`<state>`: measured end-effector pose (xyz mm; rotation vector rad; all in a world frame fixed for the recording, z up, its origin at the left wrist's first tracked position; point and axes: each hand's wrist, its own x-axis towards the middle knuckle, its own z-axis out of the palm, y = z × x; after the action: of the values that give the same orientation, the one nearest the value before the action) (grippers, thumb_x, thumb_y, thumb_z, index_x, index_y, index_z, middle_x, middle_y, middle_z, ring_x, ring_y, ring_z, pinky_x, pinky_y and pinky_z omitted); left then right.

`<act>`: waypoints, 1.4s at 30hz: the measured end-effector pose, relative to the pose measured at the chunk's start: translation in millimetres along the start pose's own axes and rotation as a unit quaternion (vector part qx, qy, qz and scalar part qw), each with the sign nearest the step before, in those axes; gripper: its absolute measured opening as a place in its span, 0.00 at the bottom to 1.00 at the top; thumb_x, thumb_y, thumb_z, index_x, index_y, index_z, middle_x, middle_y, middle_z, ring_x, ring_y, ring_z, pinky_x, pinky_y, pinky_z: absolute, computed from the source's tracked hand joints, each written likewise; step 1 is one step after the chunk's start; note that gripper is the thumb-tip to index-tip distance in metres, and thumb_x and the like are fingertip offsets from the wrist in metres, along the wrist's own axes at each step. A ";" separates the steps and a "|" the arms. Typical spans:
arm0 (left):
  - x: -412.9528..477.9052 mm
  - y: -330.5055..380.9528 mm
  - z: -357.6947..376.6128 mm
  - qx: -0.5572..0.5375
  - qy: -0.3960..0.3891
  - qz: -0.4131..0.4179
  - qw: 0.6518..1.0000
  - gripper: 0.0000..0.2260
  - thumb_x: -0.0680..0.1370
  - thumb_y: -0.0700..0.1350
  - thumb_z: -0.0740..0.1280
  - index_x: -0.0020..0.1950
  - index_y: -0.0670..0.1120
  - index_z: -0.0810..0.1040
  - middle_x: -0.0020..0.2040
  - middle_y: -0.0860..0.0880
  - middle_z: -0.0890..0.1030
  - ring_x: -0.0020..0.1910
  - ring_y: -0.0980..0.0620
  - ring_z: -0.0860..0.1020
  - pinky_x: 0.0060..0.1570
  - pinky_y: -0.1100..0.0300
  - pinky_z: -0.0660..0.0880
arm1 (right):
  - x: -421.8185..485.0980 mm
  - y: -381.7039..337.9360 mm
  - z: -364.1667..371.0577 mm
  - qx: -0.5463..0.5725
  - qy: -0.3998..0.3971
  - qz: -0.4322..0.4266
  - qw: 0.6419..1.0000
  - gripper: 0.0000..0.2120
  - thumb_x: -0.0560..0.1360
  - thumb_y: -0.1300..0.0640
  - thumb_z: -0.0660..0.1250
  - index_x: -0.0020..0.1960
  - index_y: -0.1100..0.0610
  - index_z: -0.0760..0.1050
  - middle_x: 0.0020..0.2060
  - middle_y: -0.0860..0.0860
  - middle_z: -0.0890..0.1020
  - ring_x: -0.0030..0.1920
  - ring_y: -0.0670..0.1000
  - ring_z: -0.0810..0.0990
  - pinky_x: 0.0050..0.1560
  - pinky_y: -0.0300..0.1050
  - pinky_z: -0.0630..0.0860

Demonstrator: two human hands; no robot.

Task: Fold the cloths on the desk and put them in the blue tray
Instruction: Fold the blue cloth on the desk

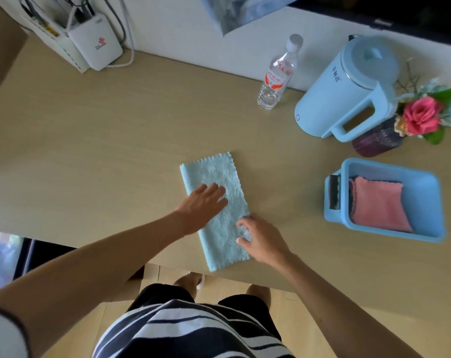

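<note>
Blue cloth point(216, 202) — both hands on it, desk point(103, 151)

The left hand point(203, 202) covers part of the light blue cloth point(219, 218). The pink cloth point(379, 205) hides the darker cloths beneath; their number cannot be told. The far dark screen point(389, 11) is cut off. The kettle point(348, 83) lettering is blurred.
</note>
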<state>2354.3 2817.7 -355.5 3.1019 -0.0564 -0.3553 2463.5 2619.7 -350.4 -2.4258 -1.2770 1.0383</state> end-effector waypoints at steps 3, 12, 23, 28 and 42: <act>-26.9 12.6 10.5 -0.041 -0.006 0.079 0.996 0.21 0.62 0.34 0.75 0.53 0.46 0.78 0.52 0.46 0.79 0.48 0.48 0.78 0.43 0.55 0.79 | -2.9 12.6 2.9 -0.076 0.043 -0.096 0.992 0.17 0.67 0.62 0.72 0.55 0.52 0.77 0.55 0.49 0.75 0.53 0.51 0.77 0.53 0.47 0.78; -56.2 15.6 28.4 -0.061 -0.073 0.098 0.991 0.24 0.66 0.58 0.73 0.57 0.49 0.74 0.56 0.48 0.77 0.56 0.47 0.75 0.55 0.53 0.76 | -4.5 22.6 5.8 -0.194 0.010 -0.195 0.961 0.15 0.68 0.63 0.67 0.52 0.50 0.79 0.54 0.47 0.76 0.57 0.51 0.75 0.55 0.47 0.73; -60.3 23.4 35.9 -0.390 0.093 -0.162 0.902 0.16 0.75 0.57 0.67 0.55 0.48 0.79 0.51 0.51 0.80 0.51 0.53 0.74 0.53 0.54 0.69 | 18.4 -13.0 -35.4 0.262 -0.029 0.002 0.965 0.14 0.73 0.47 0.65 0.34 0.53 0.70 0.29 0.45 0.69 0.31 0.46 0.66 0.35 0.45 0.61; -56.1 9.7 15.2 -0.533 0.040 -0.288 0.795 0.14 0.78 0.53 0.67 0.34 0.51 0.72 0.30 0.55 0.73 0.29 0.62 0.72 0.31 0.65 0.65 | 23.4 -25.7 -59.8 0.311 -0.070 0.028 0.947 0.18 0.71 0.49 0.77 0.58 0.46 0.75 0.51 0.35 0.78 0.48 0.32 0.78 0.51 0.32 0.73; -18.4 -46.6 12.6 -0.513 0.076 -0.446 0.729 0.12 0.72 0.45 0.74 0.53 0.43 0.77 0.42 0.47 0.85 0.38 0.46 0.81 0.40 0.53 0.79 | 131.6 -34.4 -59.8 0.157 0.055 0.053 0.985 0.27 0.76 0.49 0.71 0.68 0.62 0.70 0.60 0.56 0.79 0.60 0.55 0.78 0.55 0.44 0.72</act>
<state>2335.1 2864.9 -364.8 1.8073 1.2007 -0.0513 2531.1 2751.9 -354.6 -2.2907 -0.8814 1.0294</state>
